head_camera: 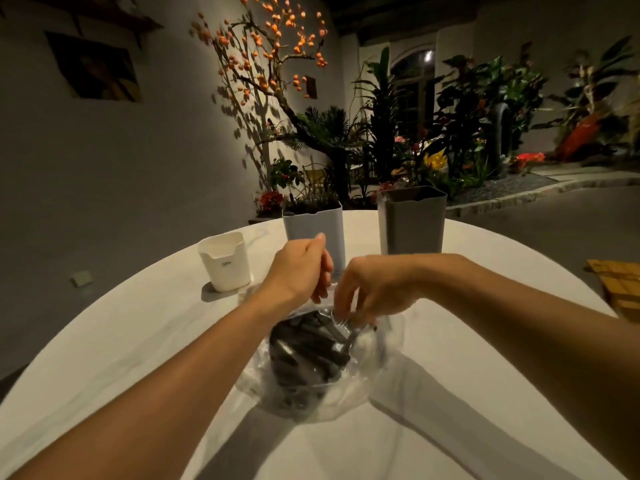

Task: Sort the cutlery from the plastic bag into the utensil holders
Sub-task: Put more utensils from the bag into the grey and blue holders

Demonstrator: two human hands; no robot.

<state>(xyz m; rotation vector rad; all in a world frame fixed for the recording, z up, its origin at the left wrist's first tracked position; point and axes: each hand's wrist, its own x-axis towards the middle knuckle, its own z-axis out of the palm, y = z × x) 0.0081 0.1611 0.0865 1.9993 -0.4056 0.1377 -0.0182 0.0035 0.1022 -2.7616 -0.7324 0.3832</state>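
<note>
Gripping at the mouth of the clear crumpled plastic bag (311, 382), both hands worked over the round white-clothed desk (121, 341) that carried everything. Beyond the grip stood the tall dark grey square holder (412, 223), to its far right, and the tall pale grey square holder (313, 226), directly behind the left hand; the short white holder with a notched rim (225, 261) sat off to the grip's far left. Just under the grip, the bag held a heap of dark-handled cutlery (304, 355).

Trouble could come from the bag itself: thin film might cling to the tines and lift with the piece, spilling the heap, or neighbouring handles might snag and drag out together.

Left hand (301, 268) had its fingers curled at the bag's upper edge, apparently pinching the film to hold the mouth open, though blur hid the exact contact. Right hand (374, 289) had fingers and thumb drawn close, pinching the metal fork (341, 325) near its tines, the piece not yet clear of the bag.
</note>
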